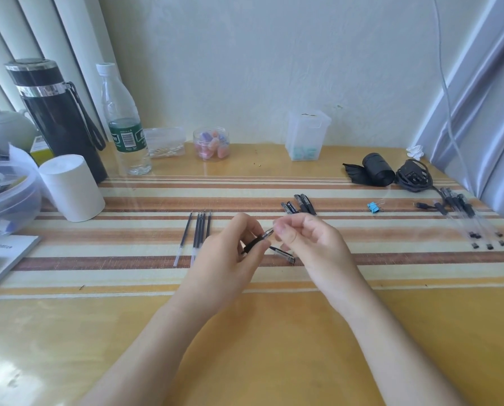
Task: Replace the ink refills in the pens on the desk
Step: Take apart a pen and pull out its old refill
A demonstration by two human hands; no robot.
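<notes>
Along left edge of desk [259, 347]: clear plastic bowl [7, 197], booklet [9, 254] on the near side, white paper roll [72, 187] just inboard. Back-left corner: black flask [54, 118] and water bottle [125, 127]. Further along back edge, a jar [211, 143] of coloured bits. Left of centre, on the striped runner: row of spare refills [199, 234], parallel, tips toward back edge, rightmost ones partly hidden behind left hand [224, 259]. Fingers there curled, thumb and fingertips pinching the dark grip section of the pen [256, 243]. Pen held clear of the desk at centre, tilted up toward the right. Same for right hand [306, 238]: curled, thumb and forefinger closed on the pen's clear upper end, exact contact partly masked by the fingertips. Beneath, flat on the runner: loose pen part [284, 254]. Past the right hand toward back edge: cluster of dark pen parts [299, 205], likely caps. Further right: blue binder clip [373, 207], then bundle of pens [467, 221] near right edge. Step in hand, as judged: parting the pen body to reach the refill. To do it well: firm left pinch on the grip section, twist from right fingertips only, pull straight along the axis and never sideways. Work low over the runner against small parts rolling off, and set the old refill well apart from the spare row.
</notes>
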